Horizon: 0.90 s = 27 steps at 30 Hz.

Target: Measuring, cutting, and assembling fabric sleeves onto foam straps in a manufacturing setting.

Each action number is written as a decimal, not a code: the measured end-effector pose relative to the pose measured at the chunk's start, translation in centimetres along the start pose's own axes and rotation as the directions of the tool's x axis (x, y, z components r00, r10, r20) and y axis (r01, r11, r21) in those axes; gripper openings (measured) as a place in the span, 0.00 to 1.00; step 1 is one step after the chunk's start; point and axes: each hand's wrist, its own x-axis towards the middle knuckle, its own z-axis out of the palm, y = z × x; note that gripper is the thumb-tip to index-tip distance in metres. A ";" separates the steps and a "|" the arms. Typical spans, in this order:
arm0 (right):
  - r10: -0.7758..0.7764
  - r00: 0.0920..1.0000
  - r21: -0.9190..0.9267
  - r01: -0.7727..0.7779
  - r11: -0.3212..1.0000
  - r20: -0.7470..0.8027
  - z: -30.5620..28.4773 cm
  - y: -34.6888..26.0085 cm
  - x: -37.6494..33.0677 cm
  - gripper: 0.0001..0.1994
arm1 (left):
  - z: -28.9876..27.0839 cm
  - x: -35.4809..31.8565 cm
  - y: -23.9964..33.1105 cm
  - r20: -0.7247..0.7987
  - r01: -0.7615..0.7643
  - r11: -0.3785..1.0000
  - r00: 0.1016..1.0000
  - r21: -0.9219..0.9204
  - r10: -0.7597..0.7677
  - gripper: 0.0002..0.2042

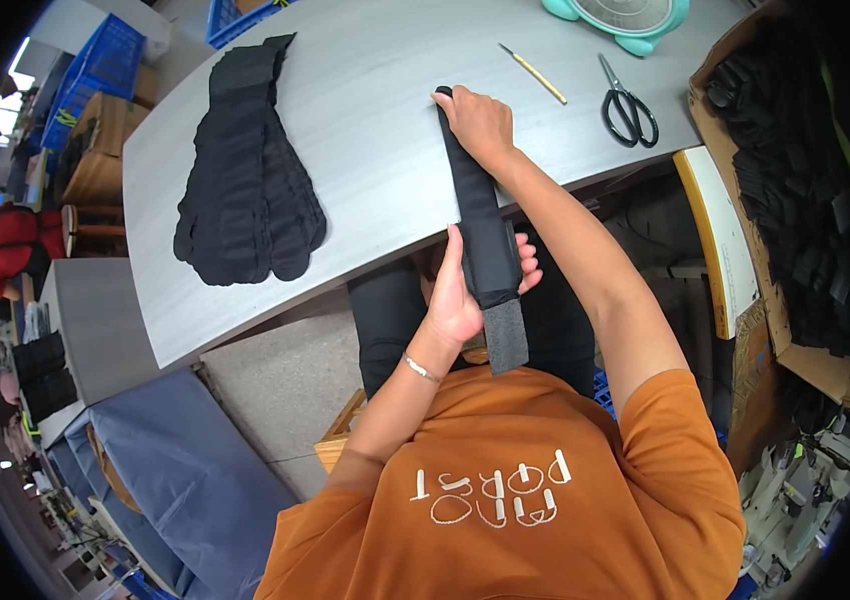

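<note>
A long black fabric strap (pixel 477 200) runs from the tabletop toward my lap, with a grey, rough-looking patch at its near end. My right hand (pixel 480 125) is closed on the strap's far end, over the table. Nearer to me, my left hand (pixel 460 290) wraps round the wider near part, thumb on one side and fingertips showing on the other. To the left, a fanned stack of black fabric pieces (pixel 250 180) lies on the table. What is under the strap in my left palm is hidden.
On the grey table (pixel 375 110) lie black-handled scissors (pixel 627 110) and a thin yellowish pointed tool (pixel 535 75), with a turquoise-rimmed round object (pixel 625 15) behind. A cardboard box (pixel 810 355) of black pieces stands at right. Another person (pixel 20 245) is far left.
</note>
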 end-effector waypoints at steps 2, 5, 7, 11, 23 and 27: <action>0.017 1.000 -0.004 -0.017 1.000 0.021 -0.1 -0.3 0.0 0.24 | -0.3 1.3 0.7 0.097 0.020 0.999 0.995 -0.028 -0.018 0.40; 0.068 0.992 -0.023 -0.065 0.998 0.110 -0.5 -0.6 0.1 0.22 | 0.2 1.6 0.9 0.098 0.037 0.999 0.994 0.013 -0.038 0.36; 0.068 0.991 -0.031 -0.065 0.997 0.113 -0.6 -0.9 0.1 0.22 | -0.1 1.9 0.8 0.056 0.042 0.998 0.997 0.053 -0.045 0.33; 0.049 0.993 -0.054 -0.043 0.998 0.106 -0.4 -1.1 0.0 0.22 | 0.0 1.4 0.0 -0.058 -0.008 0.982 0.998 0.187 0.019 0.21; 0.083 0.994 -0.040 -0.080 0.996 0.072 -0.1 -0.3 0.6 0.21 | -0.3 -3.2 -2.2 -0.052 0.056 0.965 0.998 0.255 -0.044 0.26; 0.044 0.999 -0.031 -0.044 0.999 0.012 0.2 -0.2 0.6 0.21 | -0.1 -1.4 0.1 0.066 0.081 0.997 0.994 0.017 -0.082 0.37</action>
